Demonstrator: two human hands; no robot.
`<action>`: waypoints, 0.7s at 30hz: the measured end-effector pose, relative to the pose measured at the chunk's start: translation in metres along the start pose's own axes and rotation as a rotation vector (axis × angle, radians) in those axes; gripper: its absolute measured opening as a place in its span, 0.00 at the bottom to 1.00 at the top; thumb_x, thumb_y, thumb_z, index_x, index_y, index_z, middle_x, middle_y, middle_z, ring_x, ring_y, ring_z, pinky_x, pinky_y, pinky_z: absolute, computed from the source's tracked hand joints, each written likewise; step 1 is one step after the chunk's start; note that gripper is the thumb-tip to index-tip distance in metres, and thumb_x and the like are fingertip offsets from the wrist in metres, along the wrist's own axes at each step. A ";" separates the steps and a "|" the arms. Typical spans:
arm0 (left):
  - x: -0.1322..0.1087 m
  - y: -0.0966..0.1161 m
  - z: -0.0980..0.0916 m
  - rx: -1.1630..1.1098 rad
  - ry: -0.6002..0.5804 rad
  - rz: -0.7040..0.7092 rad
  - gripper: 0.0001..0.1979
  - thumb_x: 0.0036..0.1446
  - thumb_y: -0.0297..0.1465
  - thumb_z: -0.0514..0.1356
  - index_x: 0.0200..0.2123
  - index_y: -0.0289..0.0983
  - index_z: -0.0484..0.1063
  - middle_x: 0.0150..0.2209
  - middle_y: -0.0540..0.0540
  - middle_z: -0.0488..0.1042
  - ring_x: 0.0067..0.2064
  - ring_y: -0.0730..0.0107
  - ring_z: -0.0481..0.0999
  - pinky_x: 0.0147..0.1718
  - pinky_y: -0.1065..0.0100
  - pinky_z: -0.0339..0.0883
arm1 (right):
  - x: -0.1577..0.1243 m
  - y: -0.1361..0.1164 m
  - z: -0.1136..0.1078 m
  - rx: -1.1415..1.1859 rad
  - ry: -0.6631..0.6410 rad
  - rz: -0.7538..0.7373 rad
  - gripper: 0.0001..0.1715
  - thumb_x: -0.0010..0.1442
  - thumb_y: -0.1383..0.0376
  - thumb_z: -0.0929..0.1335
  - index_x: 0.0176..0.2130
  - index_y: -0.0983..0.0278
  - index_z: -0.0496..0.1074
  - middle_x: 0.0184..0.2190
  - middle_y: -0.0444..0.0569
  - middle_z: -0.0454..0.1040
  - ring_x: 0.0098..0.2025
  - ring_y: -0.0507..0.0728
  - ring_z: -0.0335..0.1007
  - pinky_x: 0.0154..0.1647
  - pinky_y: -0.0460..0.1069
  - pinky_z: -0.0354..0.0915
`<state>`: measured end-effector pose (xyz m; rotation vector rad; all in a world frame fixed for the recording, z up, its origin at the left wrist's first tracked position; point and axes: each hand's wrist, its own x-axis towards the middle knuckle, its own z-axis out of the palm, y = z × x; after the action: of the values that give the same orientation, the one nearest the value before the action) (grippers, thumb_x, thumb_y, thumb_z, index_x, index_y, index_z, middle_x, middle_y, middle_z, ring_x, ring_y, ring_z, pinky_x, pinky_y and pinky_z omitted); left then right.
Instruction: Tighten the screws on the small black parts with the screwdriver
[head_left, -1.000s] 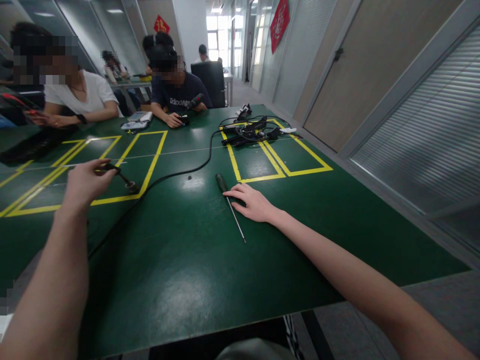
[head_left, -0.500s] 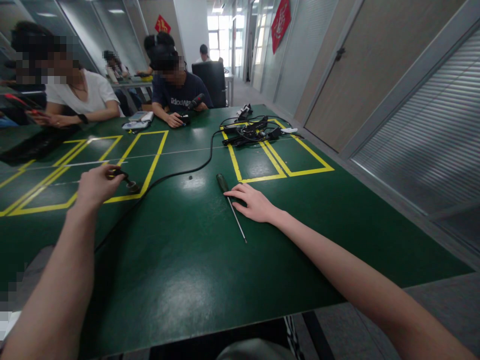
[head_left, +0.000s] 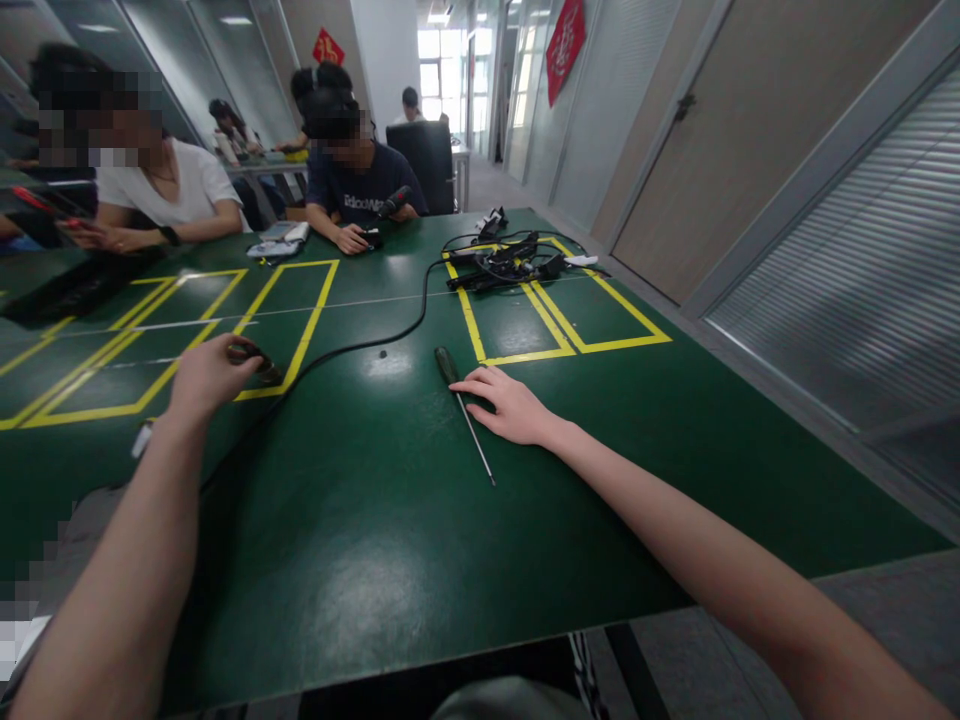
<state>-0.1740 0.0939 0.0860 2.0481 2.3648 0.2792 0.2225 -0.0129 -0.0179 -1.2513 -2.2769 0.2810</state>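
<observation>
My left hand (head_left: 206, 378) is closed around a small dark tool with a round end (head_left: 262, 363), held over a yellow tape line on the green table (head_left: 420, 540). A black cable (head_left: 360, 345) runs past it toward the far side. My right hand (head_left: 504, 403) lies flat with fingers spread, touching the table beside a screwdriver (head_left: 463, 405) that has a dark green handle and a thin metal shaft. The fingertips rest right next to the shaft.
Yellow tape rectangles (head_left: 570, 320) mark the tabletop. A heap of black cables and power strips (head_left: 510, 265) sits at the far right. Two people (head_left: 352, 180) sit at the far side with hand tools. A small white object (head_left: 141, 440) lies by my left wrist.
My left hand has moved right and toward me with the small tool, now covering more of it. My right hand and the screwdriver have stayed in place.
</observation>
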 end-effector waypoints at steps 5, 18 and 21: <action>0.001 -0.002 0.001 0.007 -0.010 -0.008 0.21 0.63 0.36 0.60 0.56 0.33 0.75 0.53 0.37 0.82 0.57 0.51 0.80 0.56 0.58 0.72 | 0.000 0.001 0.001 0.008 0.007 -0.005 0.22 0.69 0.65 0.64 0.60 0.58 0.73 0.52 0.55 0.74 0.53 0.61 0.71 0.54 0.60 0.74; 0.009 -0.012 0.010 0.002 -0.048 0.012 0.24 0.61 0.40 0.61 0.56 0.34 0.73 0.53 0.37 0.82 0.55 0.49 0.80 0.52 0.58 0.74 | -0.001 0.003 0.001 0.014 0.005 -0.009 0.23 0.68 0.65 0.64 0.60 0.57 0.73 0.52 0.55 0.74 0.54 0.61 0.71 0.56 0.61 0.73; 0.010 -0.014 0.012 -0.029 -0.040 0.006 0.23 0.60 0.40 0.62 0.55 0.34 0.73 0.53 0.37 0.82 0.55 0.51 0.81 0.52 0.60 0.74 | 0.000 0.002 0.001 0.012 0.004 -0.002 0.23 0.68 0.65 0.64 0.60 0.58 0.73 0.52 0.55 0.74 0.54 0.61 0.71 0.56 0.61 0.73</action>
<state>-0.1878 0.1033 0.0732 2.0292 2.3184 0.2685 0.2238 -0.0118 -0.0199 -1.2424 -2.2694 0.2905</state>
